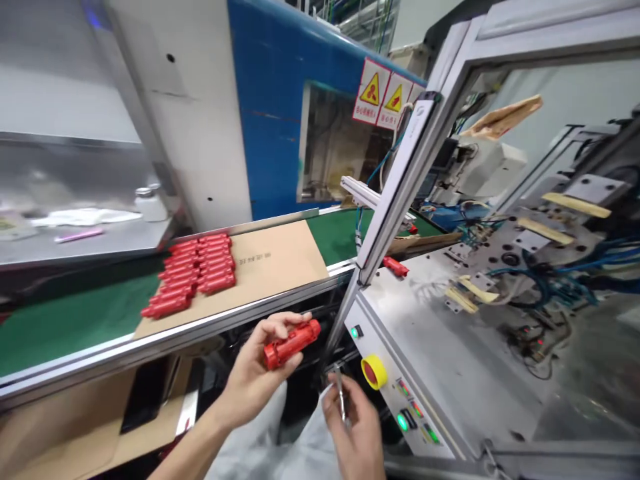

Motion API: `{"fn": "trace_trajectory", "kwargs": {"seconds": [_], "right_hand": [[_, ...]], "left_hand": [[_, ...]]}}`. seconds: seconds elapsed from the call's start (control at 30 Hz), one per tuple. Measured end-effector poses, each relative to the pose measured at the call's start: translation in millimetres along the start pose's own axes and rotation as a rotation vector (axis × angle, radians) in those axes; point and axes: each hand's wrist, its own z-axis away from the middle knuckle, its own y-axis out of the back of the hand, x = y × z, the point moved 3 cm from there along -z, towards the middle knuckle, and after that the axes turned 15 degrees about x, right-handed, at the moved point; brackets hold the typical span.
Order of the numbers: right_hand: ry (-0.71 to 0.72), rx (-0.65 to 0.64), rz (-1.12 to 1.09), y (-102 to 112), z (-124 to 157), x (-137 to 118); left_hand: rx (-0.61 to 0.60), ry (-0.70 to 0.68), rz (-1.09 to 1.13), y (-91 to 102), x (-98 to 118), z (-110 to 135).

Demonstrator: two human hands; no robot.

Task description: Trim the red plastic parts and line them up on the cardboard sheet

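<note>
My left hand (257, 373) is closed around a red plastic cylinder part (292, 343), held level in front of the conveyor frame. My right hand (356, 433) sits lower and to the right, fingers pinched on a thin metal tool (341, 393) that points up. On the conveyor lies a sheet of cardboard (273, 263) with several matching red parts (193, 273) laid in rows at its left end. One more red part (396, 267) rests at the corner of the machine table on the right.
A green conveyor belt (70, 320) runs left to right behind a metal rail. On the right stands a machine with a yellow-ringed red stop button (373, 371), green lights, blue hoses and a slanted aluminium post (395, 193). A blue cabinet with warning signs (383, 97) is behind.
</note>
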Motion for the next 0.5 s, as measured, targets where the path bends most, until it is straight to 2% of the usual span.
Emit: {"fn": "trace_trajectory", "kwargs": {"seconds": [0.13, 0.2, 0.33, 0.5], "right_hand": [[0.578, 0.097, 0.243, 19, -23, -72], [0.762, 0.140, 0.334, 21, -28, -102], [0.904, 0.195, 0.492, 14, -33, -131], [0.930, 0.177, 0.551, -2, -36, -132]], "left_hand": [[-0.114, -0.136, -0.012, -18.7, 6, 9], [-0.148, -0.174, -0.031, -22.6, 6, 12], [-0.147, -0.222, -0.031, -22.6, 4, 12], [-0.143, -0.286, -0.028, -10.9, 0, 10]]}}
